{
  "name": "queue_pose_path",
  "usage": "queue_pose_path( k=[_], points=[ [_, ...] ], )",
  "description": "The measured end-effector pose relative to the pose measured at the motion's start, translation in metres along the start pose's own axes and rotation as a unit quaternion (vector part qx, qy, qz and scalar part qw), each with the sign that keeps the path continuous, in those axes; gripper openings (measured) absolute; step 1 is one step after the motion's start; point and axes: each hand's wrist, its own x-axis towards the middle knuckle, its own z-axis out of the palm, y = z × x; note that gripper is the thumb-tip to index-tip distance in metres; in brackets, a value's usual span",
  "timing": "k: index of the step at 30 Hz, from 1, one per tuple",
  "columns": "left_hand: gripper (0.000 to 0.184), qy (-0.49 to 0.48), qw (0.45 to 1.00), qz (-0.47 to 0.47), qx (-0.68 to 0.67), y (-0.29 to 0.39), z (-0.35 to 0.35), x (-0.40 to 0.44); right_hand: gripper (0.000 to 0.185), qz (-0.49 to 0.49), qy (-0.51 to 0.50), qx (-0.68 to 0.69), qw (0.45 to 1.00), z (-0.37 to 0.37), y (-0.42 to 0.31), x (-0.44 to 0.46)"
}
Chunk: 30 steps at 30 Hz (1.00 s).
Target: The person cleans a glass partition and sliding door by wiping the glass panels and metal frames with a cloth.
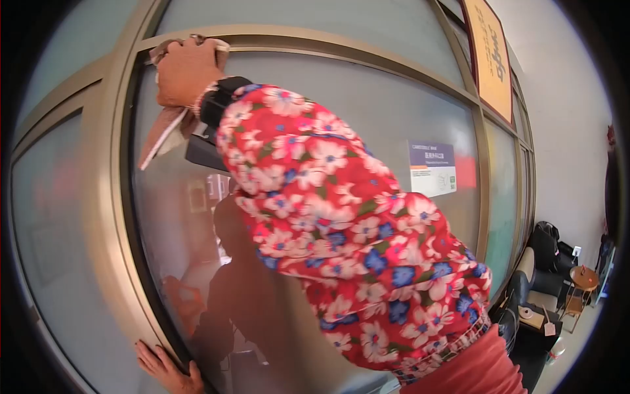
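My right hand (pixel 187 73) is closed on a brownish-pink cloth (pixel 165 134) at the upper left corner of a glass panel. Part of the cloth hangs below the palm, and some shows above the fingers against the metal frame (pixel 282 41). A red floral sleeve cover (pixel 354 230) runs along this arm, with a dark band at the wrist. Low on the left, my left hand (pixel 169 373) rests with fingers stretched out against the upright frame post and the glass next to it. The dark glass panel (pixel 394 111) reflects a person's outline.
A blue-and-white printed sign (pixel 433 169) is on the glass to the right. Above it hangs a framed yellow plaque (pixel 489 59). At the lower right stand a chair with a black bag (pixel 548 246), a small round wooden table (pixel 583 278) and a dark table with items.
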Motion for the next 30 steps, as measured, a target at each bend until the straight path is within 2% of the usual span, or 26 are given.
queue_pose_path(
  k=[2, 6, 10, 14, 17, 18, 21, 22, 24, 25, 26, 28, 30],
  points=[
    [0.076, -0.013, 0.999, -0.009, 0.03, 0.009, -0.012, 0.008, 0.042, 0.001, 0.037, -0.01, 0.999, 0.001, 0.041, -0.027],
    [0.086, -0.065, 0.994, -0.026, 0.08, 0.017, -0.019, 0.01, 0.04, 0.046, 0.049, -0.048, 0.997, -0.01, 0.137, -0.092],
    [0.086, -0.047, 0.996, -0.02, 0.075, 0.014, -0.014, 0.006, 0.039, 0.09, 0.097, -0.07, 0.989, -0.018, 0.243, -0.164],
    [0.086, -0.035, 0.997, -0.043, 0.063, 0.023, -0.012, 0.008, 0.038, 0.166, 0.083, -0.086, 0.979, -0.033, 0.358, -0.239],
    [0.079, -0.001, 0.999, -0.014, 0.04, -0.004, 0.007, -0.014, 0.039, 0.25, 0.073, -0.056, 0.964, -0.045, 0.443, -0.298],
    [0.078, -0.042, 0.991, -0.103, 0.069, -0.003, 0.006, -0.022, 0.04, 0.277, 0.071, -0.049, 0.957, -0.049, 0.47, -0.316],
    [0.087, -0.118, 0.951, -0.244, 0.148, 0.037, -0.015, -0.014, 0.042, 0.315, 0.125, -0.106, 0.935, -0.04, 0.549, -0.36],
    [0.089, -0.128, 0.937, -0.25, 0.206, 0.028, -0.017, -0.02, 0.043, 0.314, 0.124, -0.105, 0.935, -0.045, 0.563, -0.371],
    [0.084, -0.108, 0.947, -0.19, 0.236, 0.064, -0.028, -0.002, 0.04, 0.331, 0.115, -0.058, 0.935, -0.058, 0.594, -0.397],
    [0.083, -0.105, 0.957, -0.15, 0.226, 0.098, -0.034, 0.015, 0.041, 0.342, 0.099, -0.085, 0.931, -0.062, 0.613, -0.412],
    [0.083, -0.103, 0.965, -0.111, 0.215, 0.14, -0.04, 0.034, 0.042, 0.224, 0.056, -0.157, 0.96, -0.044, 0.653, -0.42],
    [0.083, -0.041, 0.992, 0.055, 0.105, 0.215, -0.039, 0.073, 0.052, 0.159, -0.003, -0.156, 0.975, -0.035, 0.667, -0.423],
    [0.081, -0.042, 0.991, 0.098, 0.075, 0.312, -0.036, 0.102, 0.069, 0.29, -0.047, -0.019, 0.956, -0.086, 0.605, -0.425]
  ],
)
